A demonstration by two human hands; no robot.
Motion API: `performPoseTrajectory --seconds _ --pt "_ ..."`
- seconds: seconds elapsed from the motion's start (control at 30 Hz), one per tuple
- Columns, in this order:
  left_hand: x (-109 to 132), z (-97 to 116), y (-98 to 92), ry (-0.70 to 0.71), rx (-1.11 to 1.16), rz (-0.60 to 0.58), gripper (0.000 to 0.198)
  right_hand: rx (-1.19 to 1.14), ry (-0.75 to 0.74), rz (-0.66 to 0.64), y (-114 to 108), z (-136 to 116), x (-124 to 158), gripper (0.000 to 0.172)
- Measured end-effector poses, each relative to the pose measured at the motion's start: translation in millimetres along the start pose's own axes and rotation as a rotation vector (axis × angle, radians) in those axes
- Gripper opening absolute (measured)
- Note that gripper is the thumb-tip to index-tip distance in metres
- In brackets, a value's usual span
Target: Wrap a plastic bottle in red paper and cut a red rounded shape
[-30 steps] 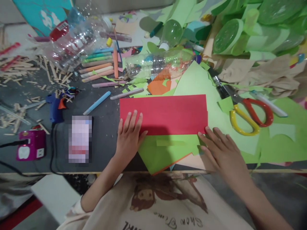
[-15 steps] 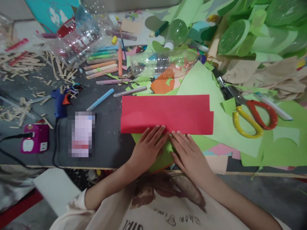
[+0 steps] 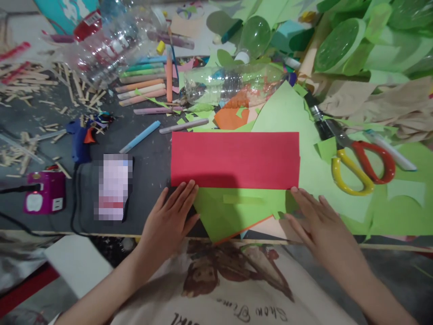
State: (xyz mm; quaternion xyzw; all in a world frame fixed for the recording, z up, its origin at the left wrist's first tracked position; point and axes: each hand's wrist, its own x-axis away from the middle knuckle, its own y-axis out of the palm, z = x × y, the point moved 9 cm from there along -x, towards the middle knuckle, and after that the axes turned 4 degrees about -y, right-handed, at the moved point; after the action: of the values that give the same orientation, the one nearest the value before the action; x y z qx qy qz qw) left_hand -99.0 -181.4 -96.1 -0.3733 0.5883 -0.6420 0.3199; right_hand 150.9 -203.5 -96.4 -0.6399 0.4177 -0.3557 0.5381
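A folded sheet of red paper (image 3: 233, 158) lies flat in front of me, its long fold along the near side. My left hand (image 3: 171, 212) rests at its near left corner, fingers stretched out and fingertips on the edge. At the near right corner, my right hand (image 3: 316, 214) lies with fingers extended, the tips touching the paper. Neither hand grasps anything. Beneath the red paper is a sheet of green paper (image 3: 223, 216), and a paler green sheet (image 3: 277, 113) reaches out behind and to the right.
Scissors (image 3: 352, 158) with yellow and red handles lie at right. A blurred-out phone (image 3: 113, 187), a blue glue gun (image 3: 80, 140) and a purple plug box (image 3: 43, 192) sit at left. Markers (image 3: 142, 85), clear plastic bottles (image 3: 233, 85) and wood sticks (image 3: 27, 85) crowd the back.
My hands have slid apart from the middle of the near edge to its two corners. The red paper's layers now line up more closely at the right end.
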Motion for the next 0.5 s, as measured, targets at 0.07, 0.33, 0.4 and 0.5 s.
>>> performPoseTrajectory --seconds 0.07,0.33,0.4,0.5 --pt "5 -9 -1.0 -0.028 -0.009 -0.011 0.048 0.001 0.009 -0.001 -1 6 1 0.053" --pt "10 -25 -8.1 -0.090 -0.067 -0.035 0.044 -0.118 0.042 -0.021 0 26 5 0.047" --pt "9 -23 -9.6 -0.078 -0.113 -0.026 0.042 -0.149 0.081 -0.028 1 29 7 0.046" --pt "7 -20 -9.6 -0.078 -0.156 -0.030 0.042 -0.161 0.116 -0.024 -1 30 9 0.046"
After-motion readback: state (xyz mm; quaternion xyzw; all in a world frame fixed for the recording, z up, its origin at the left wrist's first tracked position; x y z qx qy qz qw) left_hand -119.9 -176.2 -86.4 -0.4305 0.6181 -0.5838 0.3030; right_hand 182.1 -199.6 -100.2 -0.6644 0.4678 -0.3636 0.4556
